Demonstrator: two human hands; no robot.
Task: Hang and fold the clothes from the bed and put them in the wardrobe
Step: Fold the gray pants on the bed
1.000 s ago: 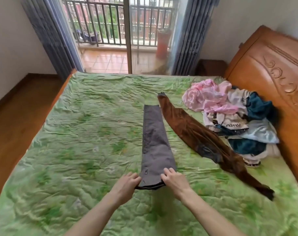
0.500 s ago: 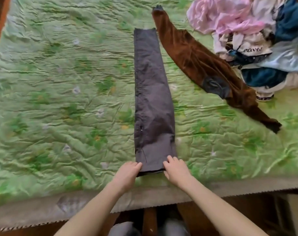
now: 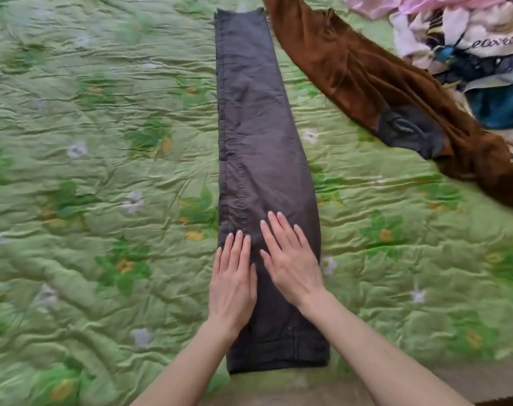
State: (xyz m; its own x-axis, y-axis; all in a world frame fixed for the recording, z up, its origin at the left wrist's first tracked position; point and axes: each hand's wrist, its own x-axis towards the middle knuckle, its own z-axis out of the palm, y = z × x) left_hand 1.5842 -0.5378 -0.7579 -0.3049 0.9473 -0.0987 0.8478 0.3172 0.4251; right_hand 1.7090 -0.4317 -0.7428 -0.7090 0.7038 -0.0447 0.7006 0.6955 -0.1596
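- We find dark grey trousers, folded lengthwise into one long strip, lying flat on the green flowered quilt; the strip runs from the near edge of the bed toward the far side.
- The left hand lies flat on the near part of the strip, fingers straight and together, grasping nothing.
- The right hand lies flat just beside it, fingers spread and straight, pressing the cloth and gripping nothing.
- Brown trousers lie slantwise to the right, with a dark pocket lining turned out.
- A heap of clothes sits at the far right; a white garment there shows script lettering reading "eaves", its first letter hidden.
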